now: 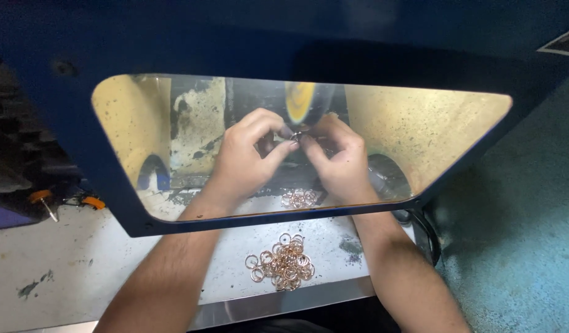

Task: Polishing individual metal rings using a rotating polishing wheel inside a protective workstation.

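Behind a blue-framed window (112, 203), the left hand (244, 157) and right hand (340, 160) each pinch one small ring (296, 136) at a yellow wheel (300, 102). Copper rings (283, 262) lie heaped on the stained white tabletop (62, 271).

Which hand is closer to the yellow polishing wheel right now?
Right, narrowly. The right hand sits just below and right of the yellow polishing wheel; the left hand is lower left, slightly farther.

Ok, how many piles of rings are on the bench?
2: a big pile in front of the shield, and a small pile behind it, between the wrists. More may be hidden.
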